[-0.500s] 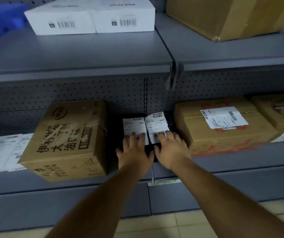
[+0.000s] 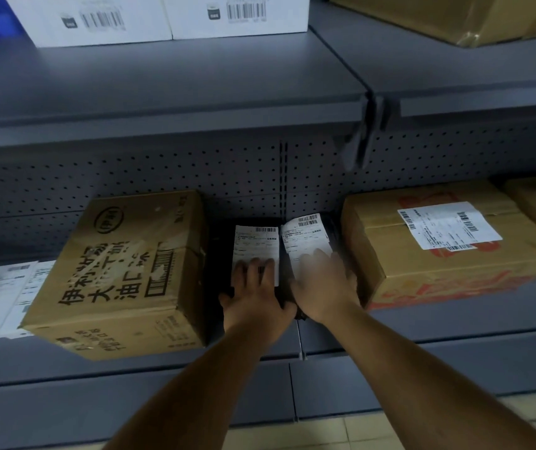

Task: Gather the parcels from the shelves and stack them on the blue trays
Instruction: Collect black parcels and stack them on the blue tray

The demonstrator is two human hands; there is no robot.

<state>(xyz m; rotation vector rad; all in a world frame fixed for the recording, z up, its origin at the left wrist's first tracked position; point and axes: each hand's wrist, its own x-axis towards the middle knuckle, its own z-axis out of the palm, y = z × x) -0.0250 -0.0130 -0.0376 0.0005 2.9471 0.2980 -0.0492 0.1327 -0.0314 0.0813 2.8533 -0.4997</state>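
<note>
head | left hand [image 2: 253, 297] flat on black parcel [image 2: 255, 245] | right hand [image 2: 322, 287] flat on neighbouring parcel [image 2: 307, 238], blurred

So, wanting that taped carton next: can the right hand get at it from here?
Probably yes: the taped carton sits just beside the right hand, its front and top uncovered, though that hand rests on a black parcel.

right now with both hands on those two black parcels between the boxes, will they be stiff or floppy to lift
Probably floppy. The black parcels lie low and flat between the tall cardboard box and the labelled box, like soft mailer bags. Likely light for their size. The dark wrap may be slippery, so the left hand and right hand may need to support them underneath.
</note>
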